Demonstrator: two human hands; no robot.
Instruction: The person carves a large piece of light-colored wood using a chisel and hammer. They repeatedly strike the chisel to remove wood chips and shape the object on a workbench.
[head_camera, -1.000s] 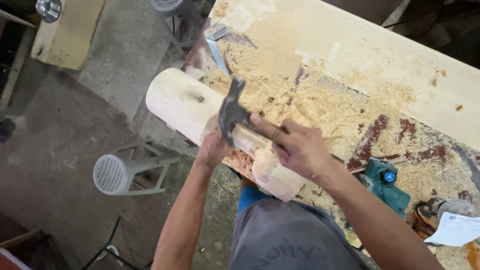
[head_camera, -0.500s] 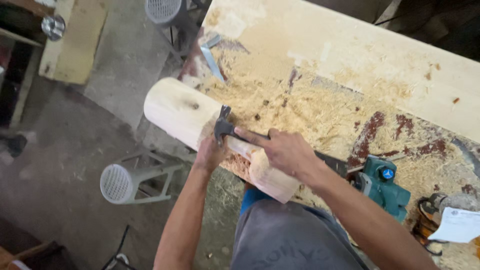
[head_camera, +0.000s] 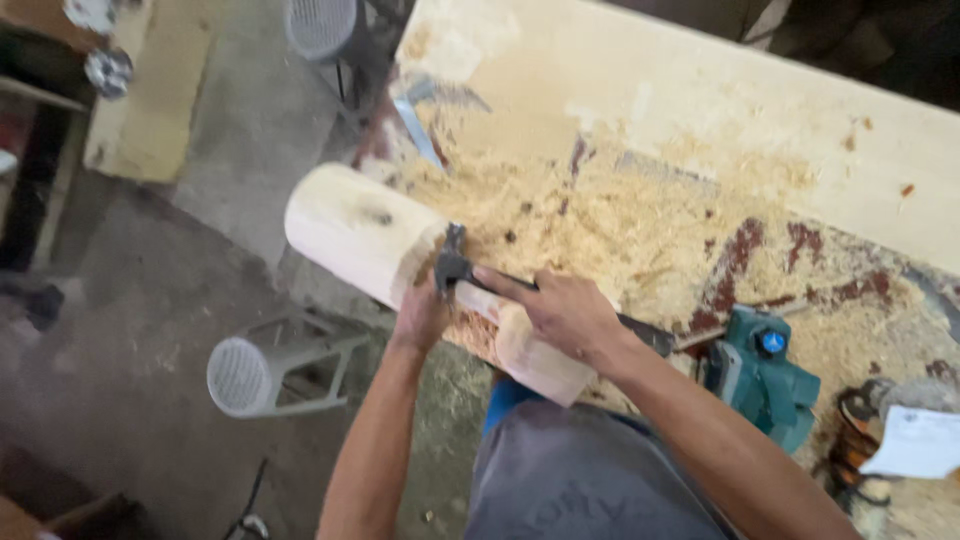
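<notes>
Hammer head (head_camera: 452, 262) dropped from raised position a second ago, now down against pale log (head_camera: 400, 255). Right hand (head_camera: 565, 312) fingers closed around hammer handle. Left hand (head_camera: 422, 318) pressed on log just beside hammer head, fingers curled on wood. Log lies across bench (head_camera: 700, 120) edge, overhanging floor. Sawdust (head_camera: 590, 220) covers bench; green power planer (head_camera: 765, 375) near right forearm.

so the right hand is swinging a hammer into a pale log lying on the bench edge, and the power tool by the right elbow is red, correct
Not quite: the power tool is teal green, not red, as the head view shows. The rest holds: the right hand grips the hammer with its head against the pale log lying at the bench edge, and the left hand steadies the log.
</notes>
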